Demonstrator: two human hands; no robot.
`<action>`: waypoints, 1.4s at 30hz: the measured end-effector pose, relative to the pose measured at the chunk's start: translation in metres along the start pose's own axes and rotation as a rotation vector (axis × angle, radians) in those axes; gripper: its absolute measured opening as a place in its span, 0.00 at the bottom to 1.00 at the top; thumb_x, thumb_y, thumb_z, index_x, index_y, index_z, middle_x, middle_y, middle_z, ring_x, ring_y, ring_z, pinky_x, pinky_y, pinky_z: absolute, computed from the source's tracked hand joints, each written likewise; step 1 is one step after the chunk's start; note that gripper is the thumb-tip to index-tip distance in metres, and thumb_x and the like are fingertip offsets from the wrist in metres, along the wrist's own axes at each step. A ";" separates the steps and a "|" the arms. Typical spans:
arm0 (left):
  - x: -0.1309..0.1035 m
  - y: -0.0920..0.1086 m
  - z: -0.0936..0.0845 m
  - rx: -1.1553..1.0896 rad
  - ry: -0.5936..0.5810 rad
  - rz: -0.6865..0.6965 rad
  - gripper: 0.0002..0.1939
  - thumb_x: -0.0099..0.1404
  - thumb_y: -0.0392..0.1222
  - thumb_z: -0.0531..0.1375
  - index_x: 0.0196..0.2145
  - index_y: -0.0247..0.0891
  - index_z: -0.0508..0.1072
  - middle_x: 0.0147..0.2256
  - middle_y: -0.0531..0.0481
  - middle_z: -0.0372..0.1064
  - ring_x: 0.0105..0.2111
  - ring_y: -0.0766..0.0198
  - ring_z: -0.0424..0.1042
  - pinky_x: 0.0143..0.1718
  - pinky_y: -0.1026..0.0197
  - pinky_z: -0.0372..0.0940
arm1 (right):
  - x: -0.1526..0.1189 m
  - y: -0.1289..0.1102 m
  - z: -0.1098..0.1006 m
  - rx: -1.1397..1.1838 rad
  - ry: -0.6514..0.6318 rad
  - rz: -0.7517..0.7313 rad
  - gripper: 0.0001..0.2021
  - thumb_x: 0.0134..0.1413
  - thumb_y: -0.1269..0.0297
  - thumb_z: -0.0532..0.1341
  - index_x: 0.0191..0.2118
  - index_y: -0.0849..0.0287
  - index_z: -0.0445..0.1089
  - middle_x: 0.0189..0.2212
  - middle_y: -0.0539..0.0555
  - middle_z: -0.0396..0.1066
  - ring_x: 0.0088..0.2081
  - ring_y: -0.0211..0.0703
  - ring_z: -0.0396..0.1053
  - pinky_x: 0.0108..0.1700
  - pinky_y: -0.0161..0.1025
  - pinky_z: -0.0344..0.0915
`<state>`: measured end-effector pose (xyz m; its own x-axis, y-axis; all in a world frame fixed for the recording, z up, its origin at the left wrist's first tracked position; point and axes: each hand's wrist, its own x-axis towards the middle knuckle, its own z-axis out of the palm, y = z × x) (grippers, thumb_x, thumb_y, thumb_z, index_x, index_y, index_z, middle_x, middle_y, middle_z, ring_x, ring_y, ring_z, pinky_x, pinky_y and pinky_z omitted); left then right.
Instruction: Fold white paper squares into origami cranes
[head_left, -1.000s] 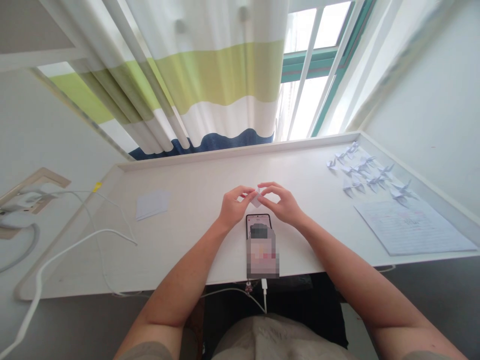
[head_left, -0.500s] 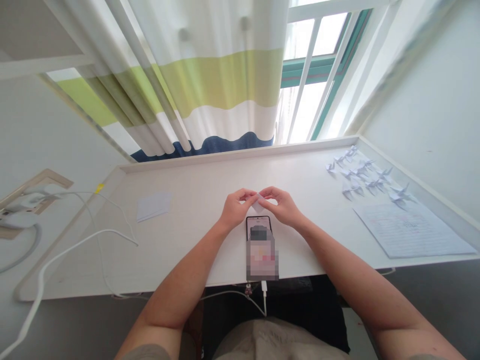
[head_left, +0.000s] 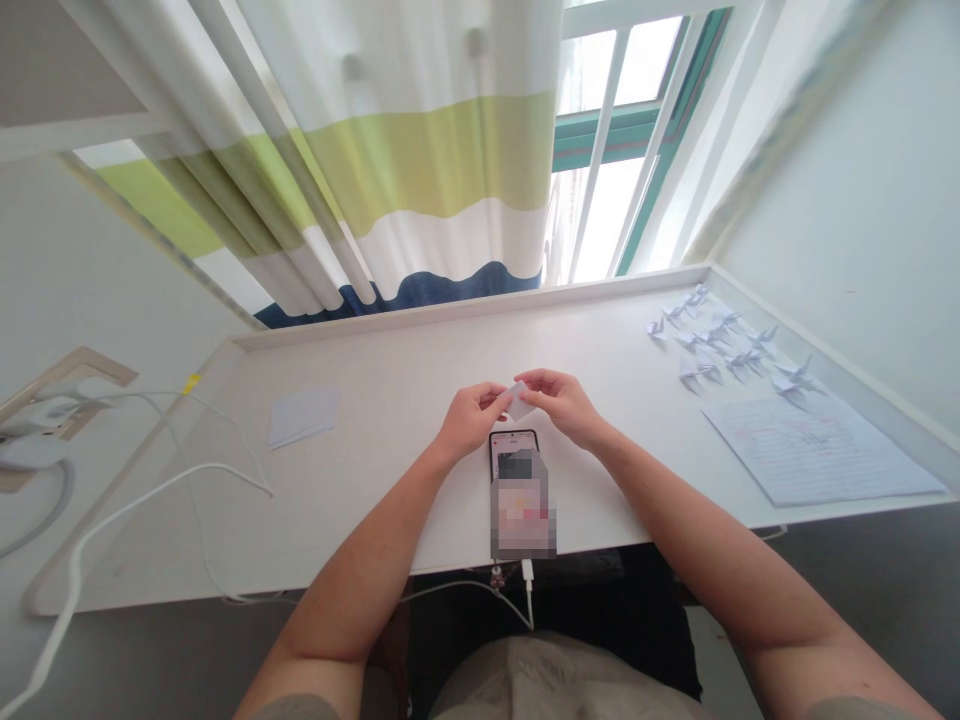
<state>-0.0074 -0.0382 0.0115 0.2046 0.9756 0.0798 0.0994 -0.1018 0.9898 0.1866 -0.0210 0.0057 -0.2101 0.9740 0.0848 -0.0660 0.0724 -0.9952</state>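
A small folded piece of white paper point(head_left: 519, 402) is held up between my two hands, above the desk and just beyond the phone. My left hand point(head_left: 475, 414) pinches its left side between thumb and fingers. On the right edge, my right hand point(head_left: 561, 402) grips it with the thumb in front and the fingers behind. Its exact folds are too small to make out. Directly below the hands lies a phone point(head_left: 516, 440), its screen lit and partly blurred out, with a white charging cable point(head_left: 528, 572) plugged into its near end.
Several folded paper cranes point(head_left: 742, 358) stand at the right of the white desk point(head_left: 405, 385). Near them lies a stack of written sheets point(head_left: 817, 455). Blank paper squares point(head_left: 303, 416) rest on the left. White cables point(head_left: 172, 478) run from a wall socket point(head_left: 67, 400).
The folded paper has turned and shows more of its face between my hands. My right fingers have shifted slightly on its edge. The whole view has moved a little.
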 end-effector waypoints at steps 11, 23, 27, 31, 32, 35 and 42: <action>-0.003 0.006 0.004 -0.020 -0.029 0.008 0.24 0.61 0.61 0.73 0.37 0.35 0.80 0.32 0.45 0.81 0.32 0.60 0.80 0.36 0.59 0.73 | -0.001 -0.002 0.002 0.109 -0.002 -0.047 0.21 0.48 0.43 0.77 0.34 0.57 0.81 0.29 0.53 0.81 0.31 0.45 0.76 0.39 0.46 0.72; -0.003 0.008 0.004 -0.023 -0.063 -0.013 0.28 0.65 0.66 0.69 0.36 0.33 0.79 0.34 0.39 0.83 0.35 0.54 0.84 0.39 0.55 0.77 | -0.003 -0.008 0.003 0.043 0.042 -0.106 0.22 0.55 0.41 0.72 0.32 0.58 0.80 0.28 0.53 0.79 0.32 0.44 0.73 0.40 0.44 0.71; -0.003 0.007 0.004 -0.026 -0.060 -0.025 0.28 0.66 0.66 0.68 0.36 0.33 0.79 0.34 0.39 0.83 0.35 0.54 0.84 0.38 0.55 0.77 | 0.000 -0.005 0.003 0.003 0.103 -0.124 0.22 0.59 0.41 0.67 0.32 0.58 0.80 0.29 0.54 0.79 0.34 0.44 0.73 0.42 0.44 0.72; -0.002 0.004 0.002 -0.008 -0.052 -0.031 0.27 0.64 0.65 0.69 0.33 0.34 0.78 0.32 0.40 0.82 0.34 0.53 0.84 0.36 0.56 0.76 | 0.001 -0.003 0.002 -0.006 0.095 -0.114 0.25 0.61 0.37 0.64 0.35 0.58 0.81 0.31 0.55 0.79 0.35 0.45 0.74 0.41 0.44 0.72; -0.002 0.004 0.002 -0.007 -0.055 -0.034 0.27 0.64 0.65 0.70 0.32 0.34 0.78 0.31 0.41 0.82 0.34 0.53 0.84 0.36 0.56 0.75 | 0.000 -0.003 0.003 -0.023 0.070 -0.114 0.26 0.60 0.37 0.65 0.35 0.58 0.80 0.30 0.55 0.79 0.34 0.45 0.74 0.40 0.44 0.71; -0.002 0.004 0.003 -0.006 -0.060 -0.041 0.26 0.62 0.63 0.72 0.32 0.35 0.77 0.31 0.42 0.82 0.34 0.53 0.84 0.35 0.56 0.75 | -0.003 -0.003 0.005 -0.074 0.029 -0.122 0.27 0.54 0.34 0.69 0.31 0.58 0.78 0.27 0.53 0.76 0.30 0.43 0.71 0.36 0.43 0.68; -0.005 0.010 0.006 -0.056 -0.110 -0.084 0.25 0.62 0.62 0.72 0.32 0.35 0.76 0.31 0.43 0.82 0.33 0.55 0.83 0.36 0.57 0.74 | -0.004 -0.008 0.007 -0.041 0.082 -0.125 0.30 0.53 0.30 0.68 0.26 0.58 0.75 0.23 0.50 0.71 0.28 0.41 0.66 0.33 0.41 0.64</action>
<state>-0.0019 -0.0452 0.0203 0.3038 0.9526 -0.0138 0.0670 -0.0069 0.9977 0.1812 -0.0268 0.0139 -0.1220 0.9709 0.2059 -0.0469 0.2016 -0.9784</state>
